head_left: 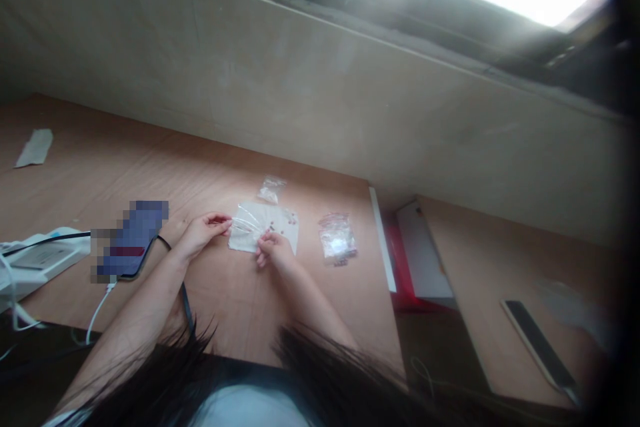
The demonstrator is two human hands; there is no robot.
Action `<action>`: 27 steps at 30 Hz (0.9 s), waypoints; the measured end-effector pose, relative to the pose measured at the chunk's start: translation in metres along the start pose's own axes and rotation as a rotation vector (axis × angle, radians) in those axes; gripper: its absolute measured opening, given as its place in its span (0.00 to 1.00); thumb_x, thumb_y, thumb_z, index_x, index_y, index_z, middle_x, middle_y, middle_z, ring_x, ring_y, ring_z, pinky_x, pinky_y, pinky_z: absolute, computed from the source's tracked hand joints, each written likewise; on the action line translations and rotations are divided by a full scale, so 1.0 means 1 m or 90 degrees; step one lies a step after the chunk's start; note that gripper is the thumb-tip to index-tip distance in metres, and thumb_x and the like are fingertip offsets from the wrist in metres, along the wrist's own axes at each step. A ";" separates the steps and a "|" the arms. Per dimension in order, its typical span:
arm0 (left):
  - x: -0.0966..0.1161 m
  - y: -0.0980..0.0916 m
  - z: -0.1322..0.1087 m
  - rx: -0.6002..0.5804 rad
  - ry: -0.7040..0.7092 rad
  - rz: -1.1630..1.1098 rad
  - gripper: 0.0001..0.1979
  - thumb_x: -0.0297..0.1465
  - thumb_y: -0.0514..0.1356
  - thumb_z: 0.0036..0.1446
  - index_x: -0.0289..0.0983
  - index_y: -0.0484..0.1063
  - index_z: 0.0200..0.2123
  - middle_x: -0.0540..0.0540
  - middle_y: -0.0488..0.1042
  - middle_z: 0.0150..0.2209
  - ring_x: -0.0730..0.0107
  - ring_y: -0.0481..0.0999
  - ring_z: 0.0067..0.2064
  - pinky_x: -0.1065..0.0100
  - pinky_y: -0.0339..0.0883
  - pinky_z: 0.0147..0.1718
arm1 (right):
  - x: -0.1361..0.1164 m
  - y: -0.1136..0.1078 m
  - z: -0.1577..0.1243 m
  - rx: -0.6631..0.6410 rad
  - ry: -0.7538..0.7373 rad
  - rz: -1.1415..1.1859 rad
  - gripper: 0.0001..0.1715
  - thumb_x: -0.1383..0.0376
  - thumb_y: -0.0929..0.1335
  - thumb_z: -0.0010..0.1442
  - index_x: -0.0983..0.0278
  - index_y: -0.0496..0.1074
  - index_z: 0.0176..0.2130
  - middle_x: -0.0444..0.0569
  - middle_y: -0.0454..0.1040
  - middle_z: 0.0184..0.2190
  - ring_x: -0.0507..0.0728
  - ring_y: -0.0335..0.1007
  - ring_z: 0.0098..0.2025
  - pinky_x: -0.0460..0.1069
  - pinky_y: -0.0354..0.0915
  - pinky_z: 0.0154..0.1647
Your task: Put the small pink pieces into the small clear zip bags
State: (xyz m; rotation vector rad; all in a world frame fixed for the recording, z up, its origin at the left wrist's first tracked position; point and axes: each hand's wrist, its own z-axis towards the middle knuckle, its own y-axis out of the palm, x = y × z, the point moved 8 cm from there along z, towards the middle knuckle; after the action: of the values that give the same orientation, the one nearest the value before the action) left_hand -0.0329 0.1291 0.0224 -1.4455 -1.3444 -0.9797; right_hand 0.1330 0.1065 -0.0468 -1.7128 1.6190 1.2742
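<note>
Pinching thin, pale, curving strands, the left hand closes its fingertips; over a flat, matte off-white sheet, the right hand curls, its hold unclear.

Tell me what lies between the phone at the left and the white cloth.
In the head view, part of a black cable on the wooden desk, then the left hand, come between the phone and the white cloth.

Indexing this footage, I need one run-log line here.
left hand: at white sheet's left edge | right hand: over sheet | dark bits: on sheet
</note>
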 end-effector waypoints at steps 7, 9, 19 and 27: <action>0.009 0.001 0.001 0.025 0.027 0.021 0.14 0.36 0.63 0.38 0.32 0.71 0.28 0.48 0.72 0.26 0.73 0.69 0.27 0.69 0.63 0.30 | 0.001 0.000 0.001 -0.012 -0.011 -0.003 0.14 0.60 0.67 0.44 0.64 0.58 0.28 0.41 0.68 0.15 0.48 0.62 0.12 0.43 0.60 0.11; 0.010 0.004 0.003 0.018 0.037 0.028 0.13 0.36 0.62 0.39 0.32 0.71 0.28 0.48 0.72 0.27 0.73 0.69 0.27 0.69 0.63 0.30 | 0.002 0.000 0.002 -0.014 -0.014 -0.004 0.14 0.60 0.66 0.44 0.65 0.58 0.28 0.41 0.68 0.16 0.49 0.62 0.12 0.43 0.60 0.12; 0.016 0.018 0.013 -0.018 0.061 0.007 0.17 0.39 0.62 0.38 0.32 0.68 0.29 0.48 0.70 0.28 0.72 0.69 0.27 0.68 0.65 0.30 | 0.005 -0.002 0.004 -0.017 -0.023 0.000 0.14 0.59 0.66 0.45 0.65 0.59 0.28 0.41 0.68 0.16 0.48 0.63 0.13 0.42 0.60 0.12; 0.013 0.028 0.012 -0.014 0.053 -0.051 0.20 0.42 0.61 0.39 0.32 0.65 0.31 0.50 0.68 0.26 0.75 0.68 0.25 0.67 0.66 0.30 | 0.004 0.000 0.003 -0.032 -0.015 0.019 0.14 0.59 0.66 0.46 0.64 0.57 0.27 0.41 0.68 0.16 0.48 0.63 0.13 0.43 0.61 0.13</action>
State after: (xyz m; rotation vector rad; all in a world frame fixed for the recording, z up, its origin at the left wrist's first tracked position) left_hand -0.0042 0.1443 0.0288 -1.3615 -1.3432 -1.0966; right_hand 0.1321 0.1071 -0.0513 -1.7020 1.6172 1.3554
